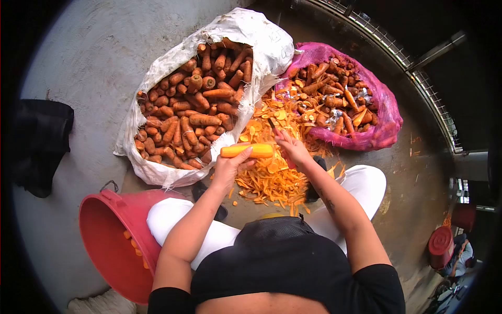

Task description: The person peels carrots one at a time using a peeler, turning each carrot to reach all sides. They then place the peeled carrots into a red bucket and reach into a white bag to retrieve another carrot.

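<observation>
1. At eight o'clock from the peeled carrot, a red bucket [102, 235] lies tipped over, its mouth facing away; orange pieces [135, 244] sit inside.
2. At ten o'clock, a white sack [164, 179] gapes open, packed with unpeeled carrots [180, 112].
3. The left hand [230, 168], just past seven o'clock, is curled closed around the carrot's near end, thumb along the top.
4. The peeled carrot [260, 150] is the clock's centre, held nearly level above the peelings [277, 186], its free end towards three o'clock. Peeling or trimming appears to be the step in hand, and the visible side looks bare of skin.
5. The right hand [294, 149], at three o'clock, is mostly closed on a slim dark tool [271, 123], whose type I cannot make out. A further stroke would call for a steady left grip, a turned carrot and a thumb clear of any edge.
6. At two o'clock, a pink sack [388, 115] holds carrots and scraps.
</observation>
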Demonstrator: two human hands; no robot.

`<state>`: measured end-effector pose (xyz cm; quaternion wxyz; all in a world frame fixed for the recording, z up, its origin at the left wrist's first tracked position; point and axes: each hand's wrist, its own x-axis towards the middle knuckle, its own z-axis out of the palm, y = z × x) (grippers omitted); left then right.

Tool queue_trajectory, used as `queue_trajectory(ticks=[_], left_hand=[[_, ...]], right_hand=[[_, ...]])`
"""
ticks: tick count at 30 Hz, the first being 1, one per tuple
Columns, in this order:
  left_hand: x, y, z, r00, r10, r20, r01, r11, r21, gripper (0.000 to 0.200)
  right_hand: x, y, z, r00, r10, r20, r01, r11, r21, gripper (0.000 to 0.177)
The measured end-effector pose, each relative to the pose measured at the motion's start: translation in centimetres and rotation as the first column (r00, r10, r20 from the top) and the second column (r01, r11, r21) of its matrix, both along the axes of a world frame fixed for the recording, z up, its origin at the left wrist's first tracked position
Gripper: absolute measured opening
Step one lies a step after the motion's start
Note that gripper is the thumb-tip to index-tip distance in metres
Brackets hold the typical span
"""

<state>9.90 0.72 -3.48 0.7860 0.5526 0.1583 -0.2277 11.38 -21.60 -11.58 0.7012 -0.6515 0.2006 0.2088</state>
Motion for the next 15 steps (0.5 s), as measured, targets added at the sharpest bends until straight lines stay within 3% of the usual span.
queue_trajectory(ticks=[3,7,10,11,13,15], left_hand=[[-0.6,0.1,0.0,0.999,0.038,0.003,-0.037,0.986,-0.164,0.037],[-1.7,0.2,-0.4,1.0,0.007,0.031,0.003,0.945,-0.328,0.044],[-2.4,0.5,2.1,0.994,-0.081,0.071,0.106,0.841,-0.53,0.057],[-2.4,0.9,2.8,0.982,-0.156,0.104,0.187,0.807,-0.561,0.059],[-2.2,1.8,3.8,0.938,-0.294,0.182,0.342,0.716,-0.608,0.063],[-2.2,1.9,4.1,0.872,-0.434,0.225,0.487,0.818,-0.307,0.061]], right_hand=[[-0.8,0.0,4.5,0.992,0.026,-0.123,-0.008,0.989,0.148,0.047],[-2.1,0.8,6.3,0.983,0.146,-0.109,-0.106,0.946,0.307,0.053],[-2.2,1.8,8.6,0.996,-0.073,0.044,0.054,0.943,0.329,0.061],[-1.7,1.4,9.1,0.992,-0.079,0.097,0.037,0.925,0.379,0.06],[-0.9,0.3,10.3,0.962,0.08,0.26,-0.154,0.948,0.28,0.051],[-0.7,0.1,10.8,0.894,0.344,0.286,-0.393,0.909,0.137,0.042]])
